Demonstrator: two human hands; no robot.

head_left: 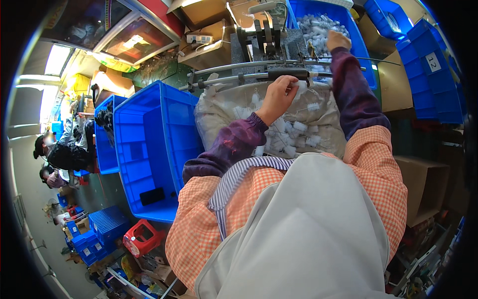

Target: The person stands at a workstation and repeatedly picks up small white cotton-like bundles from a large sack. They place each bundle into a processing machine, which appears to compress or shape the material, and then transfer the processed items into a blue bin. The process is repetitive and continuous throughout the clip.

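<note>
My left hand [279, 98] is closed in a pinch at a small white bristle brush [301, 87], just below the black roller [288, 74] on the machine's metal rods. Farther off to the right, my right hand [338, 42] reaches into a blue bin [367, 55] heaped with white brushes [318, 29]. Its fingers are curled at the heap, and what they hold is too small to make out. Below my left hand, several loose white brushes [289, 135] with thin wire stems lie on a beige cloth [214, 110] stretched in front of me.
A large blue crate [144, 134] stands at my left with a dark flat object [152, 196] inside. Behind it is a red stool [142, 238]. Cardboard boxes [204, 55] sit beyond the machine [266, 42]. Stacked blue crates [430, 74] and an open carton [423, 192] are on the right.
</note>
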